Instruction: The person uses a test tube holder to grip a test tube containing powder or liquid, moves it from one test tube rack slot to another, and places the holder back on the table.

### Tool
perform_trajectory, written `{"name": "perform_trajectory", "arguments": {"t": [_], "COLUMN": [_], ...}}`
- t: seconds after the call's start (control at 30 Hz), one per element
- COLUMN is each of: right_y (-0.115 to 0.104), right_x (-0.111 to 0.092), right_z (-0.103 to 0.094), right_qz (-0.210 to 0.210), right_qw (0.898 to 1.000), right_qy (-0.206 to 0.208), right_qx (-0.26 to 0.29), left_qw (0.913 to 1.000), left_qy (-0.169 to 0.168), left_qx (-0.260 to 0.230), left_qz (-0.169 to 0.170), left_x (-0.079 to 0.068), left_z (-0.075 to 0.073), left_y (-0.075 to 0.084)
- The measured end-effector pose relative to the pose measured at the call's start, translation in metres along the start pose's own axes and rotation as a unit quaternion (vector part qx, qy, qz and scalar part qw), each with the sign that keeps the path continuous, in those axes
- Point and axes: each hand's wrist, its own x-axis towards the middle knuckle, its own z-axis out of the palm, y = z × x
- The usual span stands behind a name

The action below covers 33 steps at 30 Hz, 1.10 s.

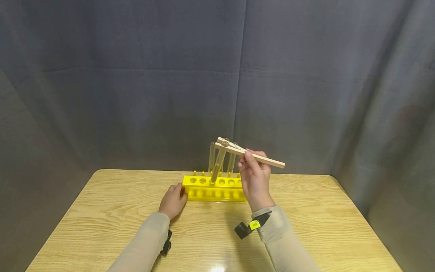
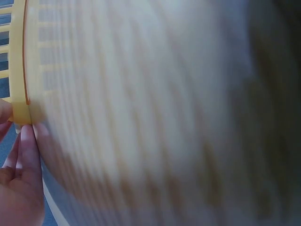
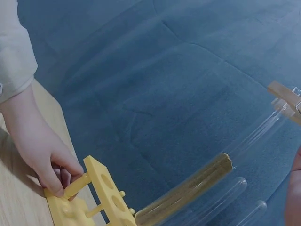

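Note:
My right hand holds a wooden test tube clamp by its handle. The clamp's far end grips a glass test tube near the mouth. Brownish-yellow matter fills the lower part of this tilted tube, and its bottom end is at a hole in the yellow test tube rack. At the rack's left end, my left hand grips the end post, thumb and fingers curled around it in the right wrist view. In the left wrist view, fingers touch the rack's base.
Upside-down glass tubes stand on pegs along the rack's back row. The rack sits near the far edge of a wood-grain table. Dark grey curtains hang behind and at both sides.

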Motion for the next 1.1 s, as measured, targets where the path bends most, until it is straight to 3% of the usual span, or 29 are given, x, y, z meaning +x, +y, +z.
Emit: {"name": "perform_trajectory", "arguments": {"t": [0.73,1.1], "right_y": [-0.007,-0.004], "right_x": [0.002,0.001], "right_z": [-0.007,-0.013], "right_qz": [-0.031,-0.021], "right_qw": [0.999,0.999], "right_qy": [0.01,0.025], "right_qx": [0.002,-0.014], "left_qw": [1.0,1.0], "left_qy": [-0.004,-0.005], "left_qx": [-0.005,0.0], "left_qz": [0.007,0.007], "left_x": [0.003,-0.001], "left_z": [0.002,0.002], "left_y": [-0.001,-0.005]}}
